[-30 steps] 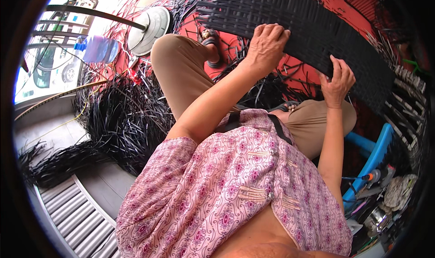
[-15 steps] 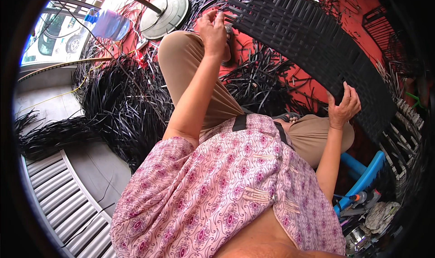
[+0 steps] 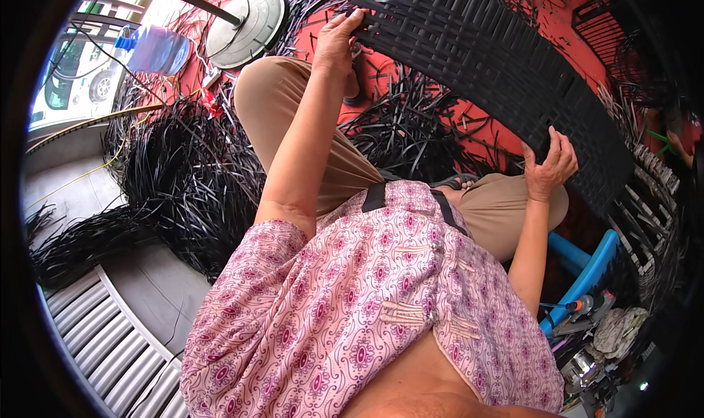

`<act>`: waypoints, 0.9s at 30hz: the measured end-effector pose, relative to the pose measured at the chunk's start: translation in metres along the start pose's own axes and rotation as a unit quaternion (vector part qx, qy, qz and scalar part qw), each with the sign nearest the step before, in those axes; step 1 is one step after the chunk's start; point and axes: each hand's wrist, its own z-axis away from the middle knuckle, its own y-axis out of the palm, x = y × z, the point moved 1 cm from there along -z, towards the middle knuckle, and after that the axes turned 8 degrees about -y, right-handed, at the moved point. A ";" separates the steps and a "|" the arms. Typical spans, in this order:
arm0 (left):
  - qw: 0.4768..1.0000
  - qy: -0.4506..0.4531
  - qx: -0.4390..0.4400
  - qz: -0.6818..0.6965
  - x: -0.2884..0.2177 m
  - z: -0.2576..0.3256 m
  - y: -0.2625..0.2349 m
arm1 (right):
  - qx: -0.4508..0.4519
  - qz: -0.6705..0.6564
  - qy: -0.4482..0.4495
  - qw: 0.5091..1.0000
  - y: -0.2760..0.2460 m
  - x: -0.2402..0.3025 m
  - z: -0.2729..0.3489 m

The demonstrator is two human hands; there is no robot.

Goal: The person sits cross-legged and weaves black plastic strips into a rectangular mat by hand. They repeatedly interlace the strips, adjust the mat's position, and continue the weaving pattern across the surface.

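A curved panel of woven black strips [image 3: 484, 66] stretches from the far middle to the right in front of me. At its far left end, where loose strip ends stick out, my left hand [image 3: 337, 42] is closed, its fingertips pinching at a black strip. The exact grip is too small to see. My right hand [image 3: 551, 170] rests at the panel's near edge toward the right. Its fingers are stretched out and the thumb stands apart, so it is open against the weave.
Heaps of black strips [image 3: 183, 169] cover the floor to the left and under the panel. A round grey base with a pole [image 3: 246, 29] and a blue water jug [image 3: 158, 50] stand far left. A slatted metal piece [image 3: 110, 345] lies near left; a blue frame [image 3: 590, 271] and tools are right.
My left hand has gone from loosely raised beside the strip ends to closed against them. My right hand stays at the near edge. The whole view has shifted slightly.
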 end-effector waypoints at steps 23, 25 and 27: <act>0.950 -0.080 0.295 0.060 -0.039 -0.044 -0.028 | -0.014 -0.002 -0.010 1.000 0.000 0.002 -0.001; 0.959 -0.075 0.262 0.078 -0.048 -0.034 -0.023 | -0.012 0.000 -0.008 1.000 0.001 0.002 0.000; 0.990 -0.036 0.127 0.043 -0.052 -0.032 -0.024 | -0.014 -0.001 -0.007 1.000 0.001 0.002 0.000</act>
